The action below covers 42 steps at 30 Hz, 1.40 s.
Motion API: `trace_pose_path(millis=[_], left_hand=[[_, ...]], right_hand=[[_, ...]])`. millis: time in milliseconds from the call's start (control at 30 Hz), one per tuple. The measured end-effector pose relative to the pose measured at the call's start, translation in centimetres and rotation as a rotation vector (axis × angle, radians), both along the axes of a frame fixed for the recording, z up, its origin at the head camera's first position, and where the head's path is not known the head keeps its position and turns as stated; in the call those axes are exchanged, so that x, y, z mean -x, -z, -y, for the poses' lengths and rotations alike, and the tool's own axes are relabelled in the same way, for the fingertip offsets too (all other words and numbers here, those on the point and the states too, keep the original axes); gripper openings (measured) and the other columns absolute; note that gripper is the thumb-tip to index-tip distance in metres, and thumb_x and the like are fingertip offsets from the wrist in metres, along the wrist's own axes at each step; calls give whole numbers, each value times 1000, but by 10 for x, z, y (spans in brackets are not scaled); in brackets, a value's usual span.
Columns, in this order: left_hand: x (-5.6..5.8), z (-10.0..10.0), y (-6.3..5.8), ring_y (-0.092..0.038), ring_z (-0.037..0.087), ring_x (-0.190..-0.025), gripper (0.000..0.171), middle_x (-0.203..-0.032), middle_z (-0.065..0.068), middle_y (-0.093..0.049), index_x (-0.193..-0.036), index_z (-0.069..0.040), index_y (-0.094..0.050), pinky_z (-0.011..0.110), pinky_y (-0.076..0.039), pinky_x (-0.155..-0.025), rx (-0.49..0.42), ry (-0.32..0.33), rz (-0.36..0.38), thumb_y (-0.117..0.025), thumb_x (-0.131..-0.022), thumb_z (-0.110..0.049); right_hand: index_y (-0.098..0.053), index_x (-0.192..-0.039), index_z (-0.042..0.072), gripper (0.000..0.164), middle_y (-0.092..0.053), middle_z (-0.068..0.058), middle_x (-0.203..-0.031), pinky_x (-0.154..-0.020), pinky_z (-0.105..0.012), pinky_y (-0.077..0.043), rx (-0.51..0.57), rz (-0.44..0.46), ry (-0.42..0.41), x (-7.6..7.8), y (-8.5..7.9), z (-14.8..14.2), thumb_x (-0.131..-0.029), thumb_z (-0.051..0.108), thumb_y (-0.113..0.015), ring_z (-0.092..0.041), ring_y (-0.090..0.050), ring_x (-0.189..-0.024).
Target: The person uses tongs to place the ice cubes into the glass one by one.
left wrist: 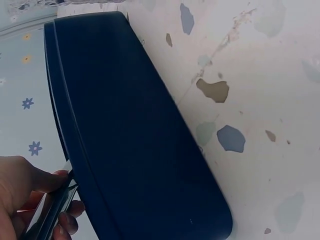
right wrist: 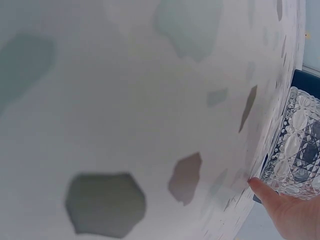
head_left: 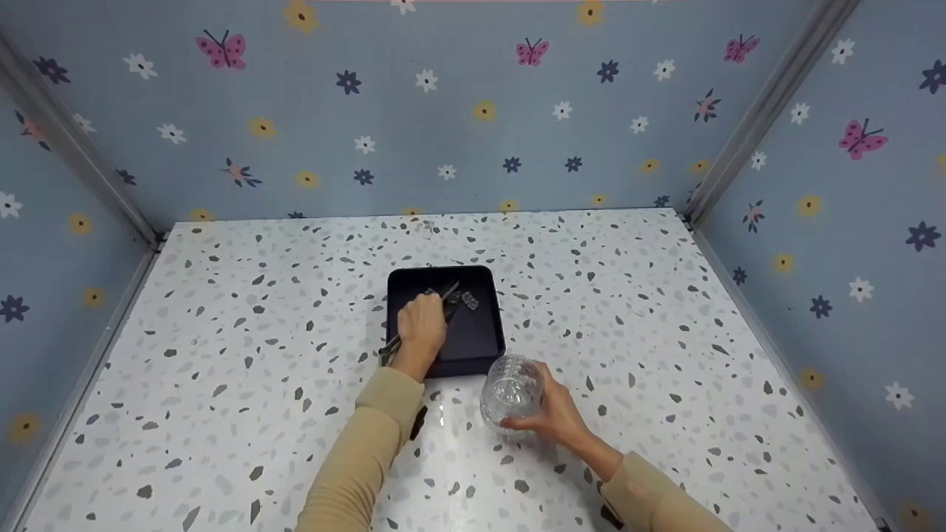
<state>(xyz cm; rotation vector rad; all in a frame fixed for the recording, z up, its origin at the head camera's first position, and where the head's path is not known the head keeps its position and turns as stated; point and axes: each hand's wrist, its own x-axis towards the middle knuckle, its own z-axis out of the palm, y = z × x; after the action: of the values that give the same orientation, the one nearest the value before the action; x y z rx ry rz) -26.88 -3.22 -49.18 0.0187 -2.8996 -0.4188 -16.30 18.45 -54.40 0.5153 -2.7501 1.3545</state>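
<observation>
Two hands at work around a dark tray and a clear glass

A shallow, square, dark navy tray with rounded corners sits near the middle of a white, stone-flecked tabletop. The person's left hand is over the tray's left half, thumb and fingers closed around a long, slim, silver metal tool. Near the tray's far right corner lies a small, clear, ribbed piece.

The right hand curves around a clear, round, cut-patterned glass vessel, just beside the tray's near right corner; whether the vessel touches the tabletop, I cannot tell. Both arms wear tan sleeves. Behind stands a pale blue wall panel printed with flowers and butterflies.
</observation>
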Motion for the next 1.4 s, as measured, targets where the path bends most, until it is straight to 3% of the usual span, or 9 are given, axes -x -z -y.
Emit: trace_pose_path(millis=[733, 1067, 1400], left_hand=[[-25, 12, -22, -61, 32, -64, 11, -73, 16, -63, -76, 1, -66, 41, -47, -52, -88, 45, -37, -61, -78, -9], [-44, 14, -37, -61, 33, -63, 14, -73, 17, -63, -74, 0, -67, 42, -47, -52, -110, 64, -55, -65, -78, -13], [-69, 14, -49, -60, 35, -61, 12, -72, 16, -63, -77, -2, -64, 43, -46, -49, -97, 149, -144, -66, -78, -13]], right_hand=[[-37, -125, 7, 93, -55, -12, -114, -87, -40, -40, 23, 32, 11, 0, 2, 0, -49, 34, -84, -26, -54, -102], [-38, -124, 8, 92, -56, -11, -113, -87, -40, -41, 3, 8, 9, 0, 2, -1, -50, 37, -83, -25, -54, -102], [-37, -125, 7, 93, -55, -13, -113, -87, -41, -40, 1, 15, 8, 1, 1, 0, -50, 36, -83, -26, -54, -102]])
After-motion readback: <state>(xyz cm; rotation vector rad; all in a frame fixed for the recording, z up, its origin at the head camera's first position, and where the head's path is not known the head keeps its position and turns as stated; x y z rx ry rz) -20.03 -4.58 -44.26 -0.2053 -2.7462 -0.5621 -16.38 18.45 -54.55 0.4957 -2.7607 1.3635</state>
